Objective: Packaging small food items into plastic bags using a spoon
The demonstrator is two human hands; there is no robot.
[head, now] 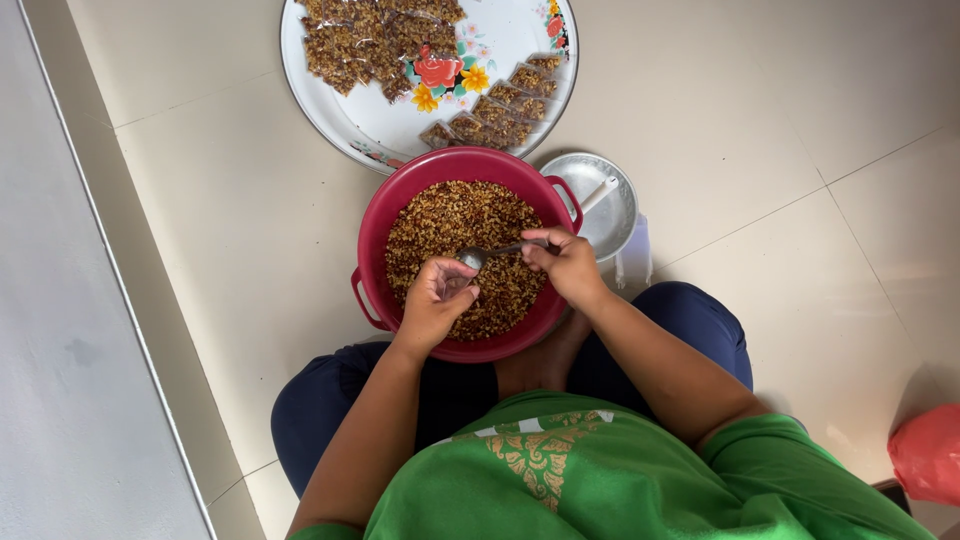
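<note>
2 hands, left [432, 300], right [565, 262], 1 spoon [487, 253], 1 red basin [400, 195], 1 tray [500, 40]

Home floor used as a small food-packing spot

A person sits cross-legged on a pale tiled floor [800, 120] with thin grout lines, a grey wall base running along one edge, which reads as a domestic room and not a workshop or shop. Household ware stands on the tiles: a red plastic basin [380, 230] with side handles full of a brown crumbly snack mix, a round enamel tray [500, 40] painted with flowers that carries many small filled clear packets [500, 105], and a small metal dish [610, 215]. A red plastic bag [928, 452] lies at the edge of the floor.
</note>
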